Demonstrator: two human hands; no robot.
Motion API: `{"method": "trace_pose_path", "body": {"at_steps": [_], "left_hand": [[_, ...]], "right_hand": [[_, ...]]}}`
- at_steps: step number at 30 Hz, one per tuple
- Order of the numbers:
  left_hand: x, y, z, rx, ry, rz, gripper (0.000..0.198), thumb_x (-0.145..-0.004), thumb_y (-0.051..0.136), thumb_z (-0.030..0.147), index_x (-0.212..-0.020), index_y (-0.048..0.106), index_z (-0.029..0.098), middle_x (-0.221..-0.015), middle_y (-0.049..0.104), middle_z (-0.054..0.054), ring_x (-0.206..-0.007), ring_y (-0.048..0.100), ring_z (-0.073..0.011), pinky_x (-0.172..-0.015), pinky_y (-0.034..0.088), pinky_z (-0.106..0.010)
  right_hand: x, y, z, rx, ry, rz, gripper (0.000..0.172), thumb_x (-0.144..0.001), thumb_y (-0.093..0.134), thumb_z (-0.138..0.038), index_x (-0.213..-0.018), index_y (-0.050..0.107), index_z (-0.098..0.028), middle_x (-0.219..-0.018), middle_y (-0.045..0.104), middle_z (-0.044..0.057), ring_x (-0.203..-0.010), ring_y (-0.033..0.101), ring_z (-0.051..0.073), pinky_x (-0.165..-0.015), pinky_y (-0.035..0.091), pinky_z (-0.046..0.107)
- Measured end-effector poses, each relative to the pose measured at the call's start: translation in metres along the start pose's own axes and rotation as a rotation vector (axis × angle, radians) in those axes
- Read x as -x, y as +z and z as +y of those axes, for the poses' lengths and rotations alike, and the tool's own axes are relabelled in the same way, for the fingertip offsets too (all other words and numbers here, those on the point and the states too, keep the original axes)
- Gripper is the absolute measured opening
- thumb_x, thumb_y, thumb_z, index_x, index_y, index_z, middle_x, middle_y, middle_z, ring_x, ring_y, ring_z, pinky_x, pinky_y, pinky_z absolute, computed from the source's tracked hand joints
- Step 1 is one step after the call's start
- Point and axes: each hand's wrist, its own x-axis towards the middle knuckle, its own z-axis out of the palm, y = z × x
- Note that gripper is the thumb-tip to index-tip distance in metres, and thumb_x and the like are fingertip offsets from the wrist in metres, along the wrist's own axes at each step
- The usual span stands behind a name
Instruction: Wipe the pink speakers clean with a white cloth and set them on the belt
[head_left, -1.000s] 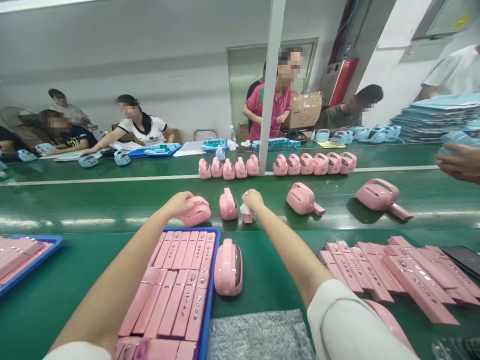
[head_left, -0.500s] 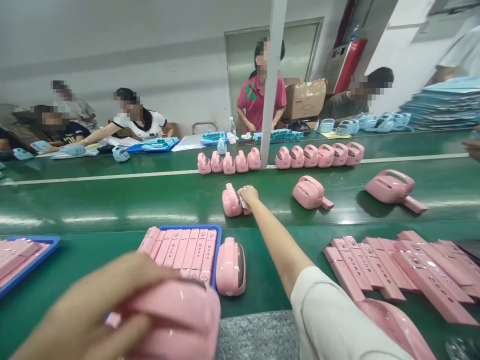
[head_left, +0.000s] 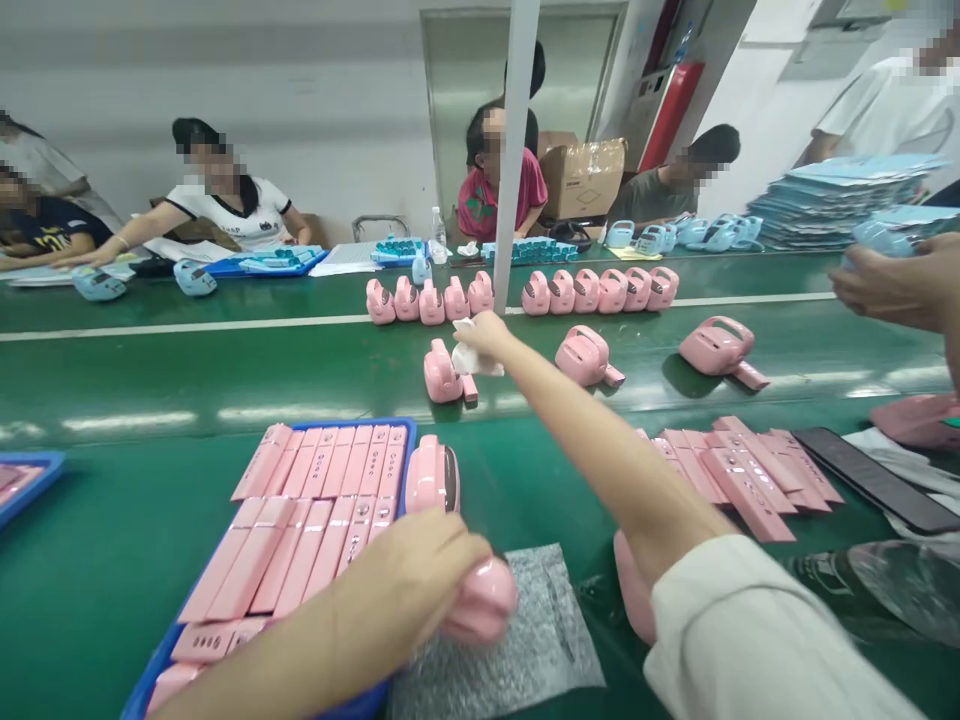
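Note:
Low in the middle, my left hand (head_left: 416, 565) is wrapped round a glossy pink plastic housing (head_left: 487, 600), partly hidden by my fingers, above a grey foam sheet (head_left: 547, 640). My right hand (head_left: 489, 335) reaches over the green belt, its fingers closed on a crumpled white cloth (head_left: 478, 362). Just left of the cloth, a pink housing with a loop handle (head_left: 441, 373) stands on the belt with a short pink bar beside it. Another pink housing (head_left: 429, 475) stands beyond my left hand, against the blue tray (head_left: 411, 432) of long pink handle pieces (head_left: 300, 545).
Pink housings (head_left: 585, 290) line the far side by a white post (head_left: 517, 150). Two more (head_left: 585, 355) lie on the belt at right. Loose pink handle pieces (head_left: 739, 470), a dark phone-like slab (head_left: 874, 480) and a clear bottle (head_left: 892, 590) lie right. Co-workers sit opposite; a hand (head_left: 892, 275) holds a blue part.
My left hand has moved right and away from me with the pink housing, over the foam sheet. My right hand has lifted off the belt housing with the cloth. The view has shifted.

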Motion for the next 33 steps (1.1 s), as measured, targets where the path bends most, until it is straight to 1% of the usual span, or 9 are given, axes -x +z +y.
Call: {"method": "trace_pose_path", "body": {"at_steps": [6,11,14,16,19,23,28,30,33], "left_hand": [[-0.015,0.005,0.011,-0.037,0.09,0.077,0.019,-0.091,0.042,0.01,-0.099,0.058,0.016,-0.091,0.064,-0.006,-0.085,0.058,-0.0185,-0.078,0.047,-0.032],[-0.005,0.044,0.011,0.134,0.176,0.245,0.021,-0.091,0.044,0.011,-0.091,0.064,0.017,-0.105,0.067,-0.008,-0.117,0.056,-0.0222,-0.105,0.042,-0.045],[0.013,0.071,0.012,0.29,0.063,0.313,0.016,-0.088,0.053,0.017,-0.087,0.068,0.02,-0.113,0.066,-0.008,-0.118,0.057,-0.025,-0.097,0.05,-0.041],[0.025,0.085,0.013,0.331,0.048,0.314,0.015,-0.086,0.055,0.017,-0.083,0.069,0.021,-0.114,0.064,-0.008,-0.117,0.058,-0.0257,-0.093,0.053,-0.038],[0.037,0.1,0.012,0.355,0.138,0.411,0.006,-0.082,0.064,0.017,-0.081,0.068,0.021,-0.12,0.059,-0.01,-0.121,0.055,-0.0266,-0.098,0.05,-0.04],[0.034,0.113,0.005,0.387,0.092,0.553,0.029,-0.074,0.076,0.027,-0.102,0.066,0.024,-0.13,0.053,-0.012,-0.127,0.05,-0.029,-0.102,0.045,-0.046],[0.016,0.12,-0.004,0.694,-0.058,0.471,0.044,-0.073,0.077,0.032,-0.114,0.062,0.025,-0.138,0.05,-0.013,-0.127,0.05,-0.0289,-0.103,0.043,-0.045],[0.007,0.124,-0.008,0.882,-0.06,0.481,0.049,-0.068,0.08,0.041,-0.111,0.064,0.023,-0.134,0.054,-0.013,-0.123,0.053,-0.0296,-0.102,0.044,-0.045],[-0.005,0.133,-0.013,1.131,-0.092,0.552,0.062,-0.057,0.082,0.056,-0.106,0.067,0.022,-0.123,0.064,-0.012,-0.114,0.06,-0.0295,-0.101,0.044,-0.045]], "right_hand": [[0.088,-0.045,0.013,0.188,-0.247,-0.049,0.028,-0.094,0.048,-0.028,-0.104,0.069,-0.012,-0.106,0.068,0.012,-0.103,0.061,0.024,-0.083,0.042,0.028],[0.177,-0.06,0.035,0.292,-0.328,0.086,0.04,-0.09,0.049,-0.029,-0.129,0.055,-0.019,-0.089,0.069,0.009,-0.08,0.063,0.024,-0.07,0.042,0.031],[0.224,-0.063,0.048,-0.012,-0.36,-0.147,0.026,-0.092,0.043,-0.031,-0.099,0.065,-0.018,-0.08,0.067,0.005,-0.07,0.059,0.018,-0.063,0.04,0.026],[0.25,-0.058,0.059,-0.238,-0.327,-0.35,0.031,-0.092,0.041,-0.036,-0.078,0.061,-0.017,-0.076,0.065,0.003,-0.064,0.056,0.015,-0.056,0.038,0.024],[0.285,-0.036,0.078,-0.444,-0.236,-0.488,0.029,-0.088,0.044,-0.037,-0.073,0.058,-0.018,-0.073,0.064,0.001,-0.061,0.054,0.014,-0.052,0.037,0.023],[0.319,0.006,0.1,-0.663,-0.106,-0.377,0.024,-0.084,0.048,-0.035,-0.089,0.064,-0.017,-0.084,0.069,0.003,-0.076,0.062,0.02,-0.063,0.047,0.028],[0.336,0.053,0.112,-0.937,0.069,0.0,0.045,-0.087,0.048,-0.047,-0.116,0.06,-0.016,-0.11,0.069,0.011,-0.104,0.063,0.027,-0.088,0.051,0.041],[0.337,0.068,0.11,-0.916,0.051,0.175,0.048,-0.09,0.045,-0.045,-0.127,0.055,-0.016,-0.122,0.064,0.012,-0.115,0.059,0.027,-0.097,0.047,0.042],[0.338,0.087,0.106,-0.788,-0.157,0.219,0.049,-0.094,0.039,-0.035,-0.139,0.047,-0.019,-0.134,0.057,0.01,-0.124,0.054,0.025,-0.102,0.045,0.04]]}}
